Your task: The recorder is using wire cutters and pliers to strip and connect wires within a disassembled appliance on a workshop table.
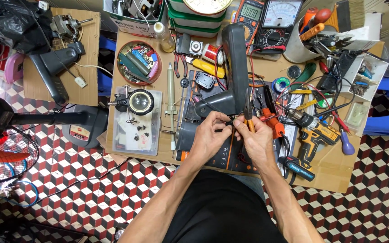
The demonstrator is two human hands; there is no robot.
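Near the table's [329, 173] front edge, left hand [210, 135] pinches thin, limp wires [231, 118] — right hand [257, 139] grips orange-handled pliers [248, 112] — best held close to the ends.

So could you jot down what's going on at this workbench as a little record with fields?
Setting: cardboard-covered low bench on a checkered tile floor
Left hand: pinching thin dark wires at the base of the dark grey plastic fan stand
Right hand: grip closed on orange-handled pliers, tips pointing up at the wires
Nearby right: yellow and black cordless drill
Nearby left: round magnifier on a clip stand
Back of bench: two multimeters
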